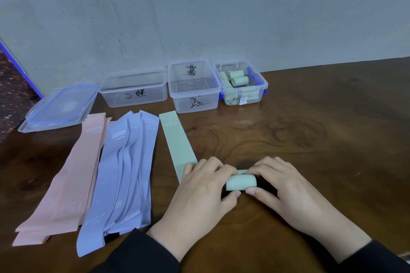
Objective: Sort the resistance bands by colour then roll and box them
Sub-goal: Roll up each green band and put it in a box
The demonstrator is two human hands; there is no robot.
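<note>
Soft, springy green band [177,139], half rolled just in front of the clear boxes [194,88]. Left hand [199,193] and right hand [286,193] pinching the roll [240,182]; best gripped at both ends, or likely to uncoil.

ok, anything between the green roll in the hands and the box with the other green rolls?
Nothing visible. The green roll, held by both hands, has bare table between it and the open box of green rolls. The flat green band lies off to the left.
</note>
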